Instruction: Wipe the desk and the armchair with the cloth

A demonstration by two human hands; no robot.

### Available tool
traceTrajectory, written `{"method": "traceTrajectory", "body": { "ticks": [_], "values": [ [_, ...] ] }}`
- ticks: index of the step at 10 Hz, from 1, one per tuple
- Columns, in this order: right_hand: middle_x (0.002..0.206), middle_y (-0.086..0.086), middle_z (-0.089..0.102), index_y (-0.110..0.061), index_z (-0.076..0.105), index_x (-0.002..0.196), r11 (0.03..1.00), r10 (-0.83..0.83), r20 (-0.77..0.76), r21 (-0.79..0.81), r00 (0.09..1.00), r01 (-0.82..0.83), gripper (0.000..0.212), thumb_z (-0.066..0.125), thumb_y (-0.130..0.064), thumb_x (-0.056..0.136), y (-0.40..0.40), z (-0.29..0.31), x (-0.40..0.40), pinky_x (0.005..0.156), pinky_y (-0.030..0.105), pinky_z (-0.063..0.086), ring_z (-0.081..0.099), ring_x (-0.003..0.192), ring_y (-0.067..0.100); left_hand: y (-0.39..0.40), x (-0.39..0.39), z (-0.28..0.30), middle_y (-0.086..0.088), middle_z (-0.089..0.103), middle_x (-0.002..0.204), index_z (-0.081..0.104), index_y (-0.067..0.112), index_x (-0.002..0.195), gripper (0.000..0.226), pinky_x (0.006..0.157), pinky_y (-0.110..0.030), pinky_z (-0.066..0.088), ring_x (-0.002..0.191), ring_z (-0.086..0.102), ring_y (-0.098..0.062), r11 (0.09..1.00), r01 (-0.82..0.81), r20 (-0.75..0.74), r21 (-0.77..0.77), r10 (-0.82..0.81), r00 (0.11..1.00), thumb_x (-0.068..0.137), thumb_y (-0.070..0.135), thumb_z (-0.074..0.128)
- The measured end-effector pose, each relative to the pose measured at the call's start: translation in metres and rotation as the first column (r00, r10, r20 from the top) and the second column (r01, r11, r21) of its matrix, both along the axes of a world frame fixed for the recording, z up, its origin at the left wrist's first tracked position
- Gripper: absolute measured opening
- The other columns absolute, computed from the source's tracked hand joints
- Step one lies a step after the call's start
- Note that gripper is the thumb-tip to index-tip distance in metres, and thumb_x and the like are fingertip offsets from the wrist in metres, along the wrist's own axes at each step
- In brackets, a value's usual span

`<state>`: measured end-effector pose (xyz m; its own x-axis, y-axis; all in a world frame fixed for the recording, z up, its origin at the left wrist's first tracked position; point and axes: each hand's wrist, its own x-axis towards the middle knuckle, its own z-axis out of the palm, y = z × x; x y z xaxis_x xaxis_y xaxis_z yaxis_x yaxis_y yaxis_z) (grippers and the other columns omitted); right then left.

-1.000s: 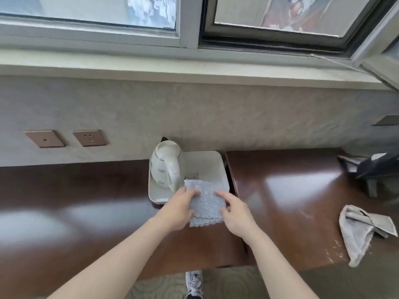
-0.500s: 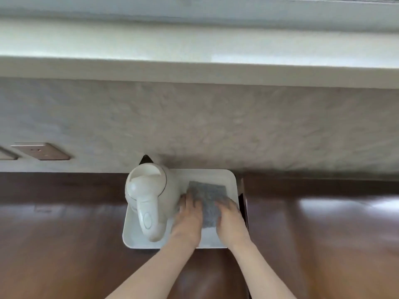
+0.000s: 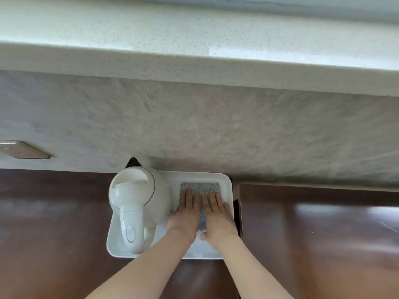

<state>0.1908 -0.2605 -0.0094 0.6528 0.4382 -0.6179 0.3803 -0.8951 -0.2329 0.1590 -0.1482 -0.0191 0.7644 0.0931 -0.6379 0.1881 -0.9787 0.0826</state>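
A folded grey cloth [image 3: 200, 187] lies flat in the right half of a white tray [image 3: 229, 190] on the dark wooden desk [image 3: 54, 223]. My left hand [image 3: 186, 216] and my right hand [image 3: 217, 221] rest palm-down side by side on the cloth, fingers stretched out and pressing it onto the tray. The hands cover most of the cloth; only its far edge and a strip between them show. No armchair is in view.
A white electric kettle [image 3: 135, 203] stands in the tray's left half, touching distance from my left hand. A second desk section [image 3: 323, 234] begins just right of the tray, past a narrow gap. A wall socket plate [image 3: 23, 149] and the stone window sill [image 3: 194, 61] lie beyond.
The cloth went from held above the tray's front to lying flat in the tray. Both hands slid forward over it and flattened out. My head has tipped down and closer.
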Motion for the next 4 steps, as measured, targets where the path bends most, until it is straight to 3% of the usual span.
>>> {"method": "traceTrajectory", "body": {
  "ticks": [1,2,3,4],
  "values": [
    [0.164,0.002,-0.026,-0.018,-0.017,0.157,0.999,-0.043,-0.009,0.023,0.999,0.043,0.110,0.069,-0.026,0.089,0.002,0.007,-0.007,0.124,0.035,-0.007,-0.022,0.152,0.021,0.003,-0.006,0.010,-0.013,-0.017,0.168,-0.017,0.009,0.159,0.106,0.125,-0.034,0.017,0.155,-0.015,-0.028,1.000,0.021,0.071,-0.011,-0.021,0.997,0.096,0.019,0.067],
    [0.168,0.003,-0.013,-0.017,-0.008,0.159,0.993,-0.109,0.050,0.060,0.993,0.106,0.091,0.058,-0.017,0.096,0.002,0.027,-0.015,0.126,0.035,0.002,-0.010,0.155,0.025,0.013,-0.018,0.034,-0.011,-0.011,0.170,-0.004,0.009,0.161,0.095,0.124,-0.031,0.019,0.157,-0.007,-0.024,0.998,0.051,0.124,-0.032,-0.047,0.991,0.097,0.015,0.066],
    [0.169,0.005,0.002,-0.013,0.004,0.159,0.972,-0.209,0.126,0.131,0.970,0.192,0.081,0.053,-0.014,0.096,0.007,0.059,-0.025,0.124,0.035,0.015,0.002,0.155,0.027,0.027,-0.032,0.075,-0.009,-0.001,0.170,0.012,0.008,0.160,0.085,0.119,-0.031,0.027,0.157,0.000,-0.022,0.996,0.080,0.183,-0.028,-0.073,0.980,0.097,0.022,0.067],
    [0.168,0.007,0.006,-0.009,0.006,0.159,0.952,-0.264,0.183,0.205,0.947,0.226,0.076,0.051,-0.019,0.098,0.017,0.099,-0.038,0.123,0.035,0.019,0.007,0.155,0.027,0.042,-0.054,0.122,-0.006,0.013,0.169,0.027,0.012,0.154,0.066,0.116,-0.031,0.034,0.156,0.007,-0.019,0.994,0.080,0.351,-0.070,-0.051,0.935,0.100,0.027,0.062]
  ]
}}
